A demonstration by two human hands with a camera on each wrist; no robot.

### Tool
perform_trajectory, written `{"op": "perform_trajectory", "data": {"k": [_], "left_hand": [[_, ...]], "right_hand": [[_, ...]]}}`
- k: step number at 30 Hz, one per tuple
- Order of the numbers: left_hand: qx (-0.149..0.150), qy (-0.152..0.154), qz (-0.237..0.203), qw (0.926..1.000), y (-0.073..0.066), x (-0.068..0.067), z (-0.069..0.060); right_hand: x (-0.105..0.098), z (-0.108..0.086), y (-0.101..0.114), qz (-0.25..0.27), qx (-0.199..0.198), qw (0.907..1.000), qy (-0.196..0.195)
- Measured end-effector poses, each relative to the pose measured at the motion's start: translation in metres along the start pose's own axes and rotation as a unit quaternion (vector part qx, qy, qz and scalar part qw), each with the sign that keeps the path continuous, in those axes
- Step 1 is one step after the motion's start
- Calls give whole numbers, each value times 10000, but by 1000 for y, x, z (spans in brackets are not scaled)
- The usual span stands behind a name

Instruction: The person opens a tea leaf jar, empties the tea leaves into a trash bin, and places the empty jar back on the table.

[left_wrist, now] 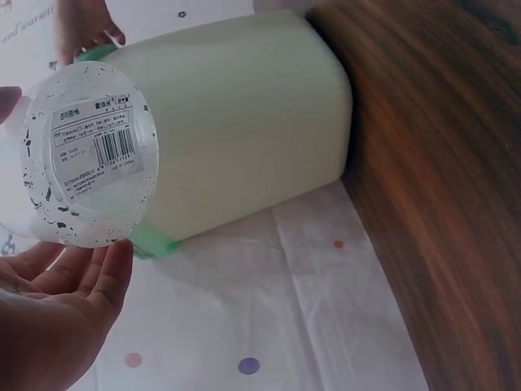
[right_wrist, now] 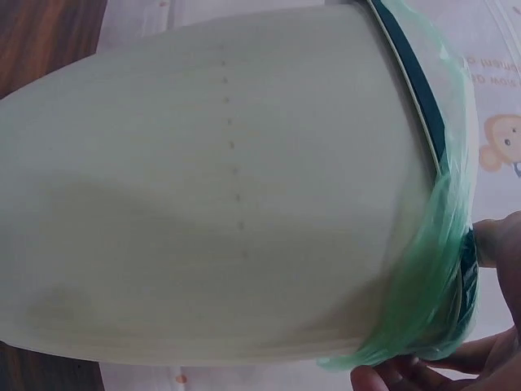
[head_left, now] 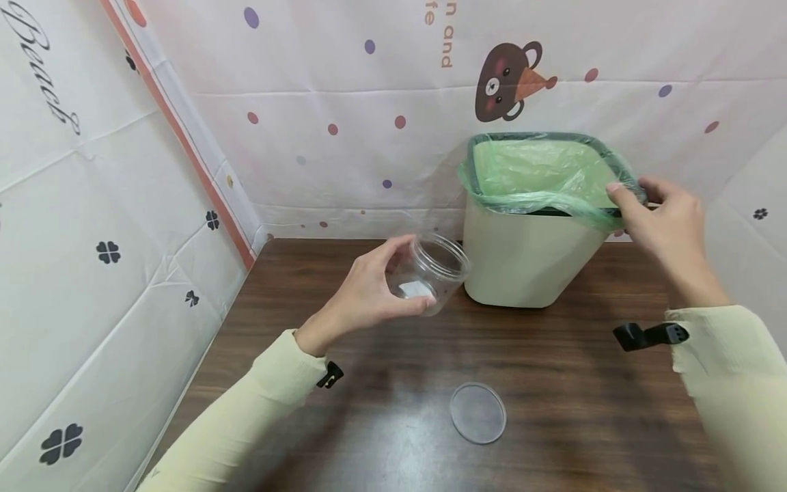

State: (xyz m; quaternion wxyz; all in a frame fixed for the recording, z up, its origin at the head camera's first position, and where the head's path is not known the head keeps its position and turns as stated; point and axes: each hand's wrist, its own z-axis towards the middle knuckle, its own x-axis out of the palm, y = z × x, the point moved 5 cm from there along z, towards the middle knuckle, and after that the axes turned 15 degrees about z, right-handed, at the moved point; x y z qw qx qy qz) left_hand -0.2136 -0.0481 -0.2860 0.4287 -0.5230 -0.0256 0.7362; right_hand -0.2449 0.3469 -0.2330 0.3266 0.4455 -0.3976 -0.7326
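Note:
My left hand (head_left: pixel 375 283) grips a clear plastic jar (head_left: pixel 444 277), tilted with its open mouth up and toward the bin. A white label with a barcode (left_wrist: pixel 98 147) is stuck on the jar's base, and small dark specks show around it in the left wrist view. At the right, my right hand (head_left: pixel 667 222) pinches the rim of a cream trash bin (head_left: pixel 522 253). A green bag (head_left: pixel 547 171) lines the bin and folds over its dark rim; in the right wrist view the bag (right_wrist: pixel 423 285) bunches beside the fingers.
A round clear lid (head_left: pixel 478 413) lies on the dark wooden table (head_left: pixel 553 383), in front of the bin. Behind the table hangs a patterned cloth (head_left: pixel 332 164) with dots and a bear print. More cloth (head_left: pixel 98 307) runs along the left side.

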Motion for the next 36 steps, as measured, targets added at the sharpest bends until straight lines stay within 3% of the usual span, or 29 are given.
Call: {"op": "perform_trajectory", "data": {"k": [6, 14, 21, 30, 36], "left_hand": [[-98, 75, -38, 9999, 3, 5, -5], [-199, 281, -100, 9994, 4, 11, -14], [-169, 554, -51, 9983, 7, 18, -24], [-301, 1000, 315, 9940, 13, 31, -39], [-389, 1107, 317, 9926, 17, 36, -47]], "right_hand": [[2, -4, 1, 8, -7, 10000, -54], [2, -10, -3, 498, 234, 9984, -101], [1, -18, -5, 804, 215, 9964, -163], [2, -28, -5, 580, 301, 9975, -259], [3, -34, -6, 673, 320, 9966, -359]]}}
